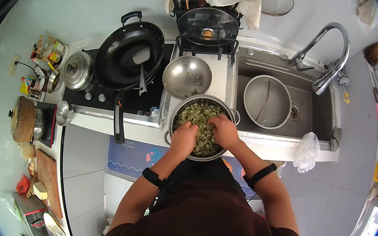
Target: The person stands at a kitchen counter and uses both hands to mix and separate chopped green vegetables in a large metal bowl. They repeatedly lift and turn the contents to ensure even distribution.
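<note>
A steel pot [171,132] with side handles stands at the counter's front edge, holding chopped green vegetable mixture [205,131]. My left hand [183,140] is over the pot's left part, its curled fingertips in the mixture. From the right, my right hand [224,131] reaches into the same pot, fingers bent down into the chopped pieces. Whether either hand has some of it pinched is hidden. Just behind the pot sits a steel bowl [187,76] with a few green bits inside.
A black wok [115,54] with a spatula [142,56] rests on the stove at left, its handle jutting over the front edge. At right, the sink [309,116] holds a metal basin [266,101] under a curved faucet [345,49]. A plastic bag [307,153] hangs over the counter edge.
</note>
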The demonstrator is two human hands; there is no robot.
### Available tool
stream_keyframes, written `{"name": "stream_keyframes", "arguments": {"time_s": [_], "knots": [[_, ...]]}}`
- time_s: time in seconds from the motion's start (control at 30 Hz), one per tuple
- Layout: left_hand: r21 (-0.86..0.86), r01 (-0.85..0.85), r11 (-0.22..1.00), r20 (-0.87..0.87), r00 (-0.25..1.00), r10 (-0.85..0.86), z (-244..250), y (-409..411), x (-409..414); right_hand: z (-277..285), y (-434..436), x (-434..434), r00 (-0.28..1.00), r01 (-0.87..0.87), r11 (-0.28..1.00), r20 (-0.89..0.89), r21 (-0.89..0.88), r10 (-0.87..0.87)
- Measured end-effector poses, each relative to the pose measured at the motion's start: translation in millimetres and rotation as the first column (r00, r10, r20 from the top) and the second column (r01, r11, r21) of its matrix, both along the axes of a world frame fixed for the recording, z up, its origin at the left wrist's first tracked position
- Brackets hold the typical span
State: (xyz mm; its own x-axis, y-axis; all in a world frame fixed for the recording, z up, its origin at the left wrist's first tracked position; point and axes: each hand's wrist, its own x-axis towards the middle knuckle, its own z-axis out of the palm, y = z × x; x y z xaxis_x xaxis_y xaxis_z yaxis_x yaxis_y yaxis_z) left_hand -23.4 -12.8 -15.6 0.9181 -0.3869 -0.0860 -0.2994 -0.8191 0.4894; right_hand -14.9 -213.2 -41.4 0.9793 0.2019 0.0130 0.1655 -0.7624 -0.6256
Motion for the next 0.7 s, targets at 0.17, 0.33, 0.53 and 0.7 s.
{"name": "stream_keyframes", "arguments": {"time_s": [0.17, 0.33, 0.53, 0.7], "knots": [[-0.261, -0.252, 0.932, -0.143, 0.965, 0.221, 18.0, 7.2, 16.5, 39.6, -1.4, 14.0, 0.998, 0.064, 0.969, -0.036, 0.238, -0.057], [-0.555, -0.405, 0.726, -0.405, 0.894, 0.189, -6.3, 10.3, 20.0, 53.2, 12.4, 6.8, 0.992, -0.072, 0.904, 0.127, 0.421, 0.019], [-0.471, -0.418, 0.777, -0.409, 0.884, 0.227, 9.4, 9.7, 17.6, 36.7, 5.7, 12.0, 0.984, 0.158, 0.893, -0.147, 0.422, -0.104], [-0.553, -0.207, 0.807, -0.182, 0.975, 0.126, 13.8, 1.2, 13.5, 31.1, 10.3, 12.7, 0.976, 0.071, 0.725, -0.198, 0.685, 0.091]]}}
